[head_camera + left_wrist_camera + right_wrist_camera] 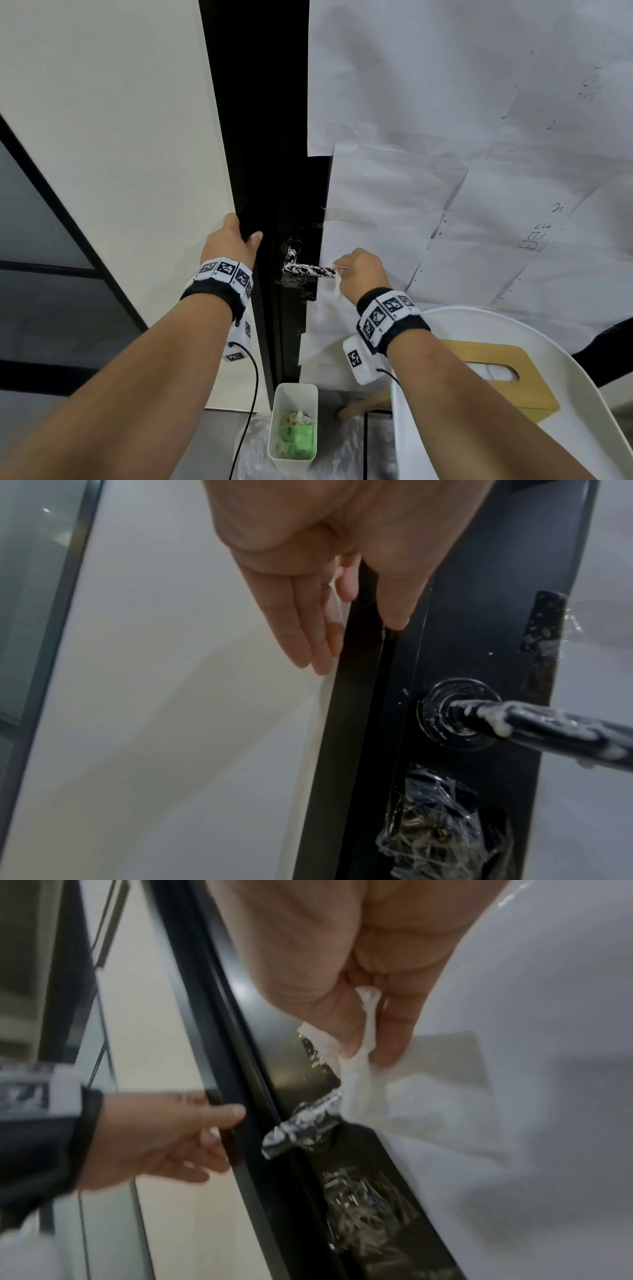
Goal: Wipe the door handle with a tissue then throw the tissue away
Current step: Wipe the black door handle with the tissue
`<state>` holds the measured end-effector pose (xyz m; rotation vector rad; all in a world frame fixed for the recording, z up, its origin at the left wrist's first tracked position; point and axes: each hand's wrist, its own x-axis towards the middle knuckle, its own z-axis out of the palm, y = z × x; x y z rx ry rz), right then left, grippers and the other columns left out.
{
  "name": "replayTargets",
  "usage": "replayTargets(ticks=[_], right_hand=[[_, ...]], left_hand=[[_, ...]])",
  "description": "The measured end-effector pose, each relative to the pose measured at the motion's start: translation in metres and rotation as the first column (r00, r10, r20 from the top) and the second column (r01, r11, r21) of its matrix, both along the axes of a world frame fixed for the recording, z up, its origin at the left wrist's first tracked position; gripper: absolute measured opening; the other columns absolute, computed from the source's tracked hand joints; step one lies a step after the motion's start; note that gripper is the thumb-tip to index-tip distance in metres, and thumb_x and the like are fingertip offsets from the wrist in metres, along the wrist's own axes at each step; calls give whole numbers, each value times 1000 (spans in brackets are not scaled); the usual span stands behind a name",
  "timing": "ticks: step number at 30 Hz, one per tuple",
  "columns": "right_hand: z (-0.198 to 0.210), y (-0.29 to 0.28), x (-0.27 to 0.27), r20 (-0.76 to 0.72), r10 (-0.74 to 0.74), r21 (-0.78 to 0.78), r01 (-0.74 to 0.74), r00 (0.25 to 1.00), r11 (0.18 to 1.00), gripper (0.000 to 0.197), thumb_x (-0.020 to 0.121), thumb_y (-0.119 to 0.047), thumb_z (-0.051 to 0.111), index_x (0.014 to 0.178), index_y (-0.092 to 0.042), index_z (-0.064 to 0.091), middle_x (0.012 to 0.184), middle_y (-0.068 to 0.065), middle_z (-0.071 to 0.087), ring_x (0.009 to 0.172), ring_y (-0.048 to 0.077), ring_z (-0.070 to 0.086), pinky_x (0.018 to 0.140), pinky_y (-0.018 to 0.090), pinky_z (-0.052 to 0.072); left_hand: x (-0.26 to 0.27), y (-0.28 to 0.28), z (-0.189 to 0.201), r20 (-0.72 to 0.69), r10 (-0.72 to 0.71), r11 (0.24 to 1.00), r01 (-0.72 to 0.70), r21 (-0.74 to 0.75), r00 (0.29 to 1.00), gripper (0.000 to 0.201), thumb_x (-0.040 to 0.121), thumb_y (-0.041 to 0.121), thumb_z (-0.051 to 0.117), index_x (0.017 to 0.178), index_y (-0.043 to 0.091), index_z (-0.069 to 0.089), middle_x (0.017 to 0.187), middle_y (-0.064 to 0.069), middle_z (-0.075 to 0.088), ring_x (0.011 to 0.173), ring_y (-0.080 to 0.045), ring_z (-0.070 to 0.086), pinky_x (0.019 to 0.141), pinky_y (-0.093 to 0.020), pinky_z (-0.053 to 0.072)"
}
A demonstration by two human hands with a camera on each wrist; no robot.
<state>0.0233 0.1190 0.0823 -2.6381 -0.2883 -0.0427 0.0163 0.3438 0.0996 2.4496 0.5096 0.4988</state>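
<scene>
The black lever door handle [308, 270] is streaked with white smears, plain in the left wrist view [548, 729] and blurred in the right wrist view [304, 1123]. My right hand [337, 274] pinches a crumpled white tissue [337, 286] between thumb and fingers [394, 1042] at the handle's free tip; the tissue [359, 1074] hangs down against that tip. My left hand [245, 233] holds the black door edge [363, 696] just above and left of the handle, thumb on the dark face, fingers [301, 631] along the pale side.
A small white bin [294, 389] with used tissues and green scraps stands on the floor below the handle. A wooden tissue box [534, 387] lies on a white round tray [582, 377] at lower right. Paper sheets [445, 120] cover the door face. Crinkled tape [438, 826] wraps the lock below the handle.
</scene>
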Motion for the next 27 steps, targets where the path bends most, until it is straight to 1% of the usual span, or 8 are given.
replayTargets(ticks=[3, 6, 11, 14, 18, 22, 24, 27], right_hand=[[9, -10, 3, -2, -61, 76, 61, 998, 995, 34, 92, -1, 48, 118, -13, 66, 118, 11, 56, 114, 27, 55, 93, 26, 42], [9, -12, 3, -27, -51, -19, 50, 998, 999, 34, 90, -4, 52, 122, -9, 62, 124, 14, 49, 115, 30, 53, 96, 29, 43], [2, -6, -5, 4, -49, -198, 49, 999, 979, 25, 85, 1, 52, 106, -3, 66, 114, 12, 44, 98, 31, 55, 83, 34, 51], [4, 3, -12, 34, -20, -270, 29, 999, 962, 18, 83, 5, 48, 94, 2, 63, 109, 13, 45, 97, 31, 51, 76, 35, 50], [0, 11, -10, 43, 69, -226, -57, 997, 972, 28, 84, 6, 49, 107, 1, 65, 112, 14, 46, 100, 32, 53, 82, 36, 51], [6, 4, -4, 43, -5, -46, 7, 999, 999, 37, 87, 3, 50, 119, -8, 64, 118, 13, 49, 105, 31, 57, 90, 33, 49], [6, -4, -1, 55, -53, -41, 56, 997, 998, 38, 85, 4, 49, 118, -8, 64, 118, 14, 50, 104, 32, 57, 90, 33, 49], [1, -7, -2, 47, -63, -128, 68, 997, 989, 26, 86, -2, 51, 106, -4, 67, 113, 13, 50, 101, 32, 57, 84, 34, 51]], left_hand=[[1, 0, -1, 3, 1, 1000, -1, 6, 1000, 33, 89, 41, 60, 93, 14, 42, 78, -7, 57, 67, -30, 54, 59, -32, 43], [1, 1, -1, 5, -1, 1000, 1, 4, 1000, 32, 89, 40, 60, 92, 14, 42, 78, -7, 56, 67, -30, 54, 59, -32, 43], [1, 0, -1, -3, 5, 1000, -5, 2, 1000, 32, 89, 41, 59, 91, 14, 41, 76, -7, 55, 66, -30, 54, 58, -32, 43], [1, 1, -2, 2, 3, 1000, -3, 1, 1000, 32, 89, 40, 59, 90, 14, 40, 76, -6, 55, 66, -29, 54, 58, -32, 42], [1, 0, -1, -2, 7, 1000, -7, 11, 1000, 33, 89, 40, 59, 92, 13, 41, 75, -8, 56, 65, -30, 54, 57, -32, 42], [2, 1, -2, -4, 3, 1000, -3, 16, 1000, 33, 89, 41, 59, 93, 13, 42, 76, -9, 57, 66, -30, 54, 58, -32, 42], [2, 1, -2, -1, 6, 1000, -6, 19, 1000, 33, 89, 41, 59, 93, 12, 42, 76, -9, 57, 66, -31, 54, 58, -32, 42], [1, 0, -2, 2, 7, 1000, -7, 16, 1000, 33, 89, 40, 59, 93, 13, 41, 76, -9, 57, 66, -30, 54, 57, -32, 42]])
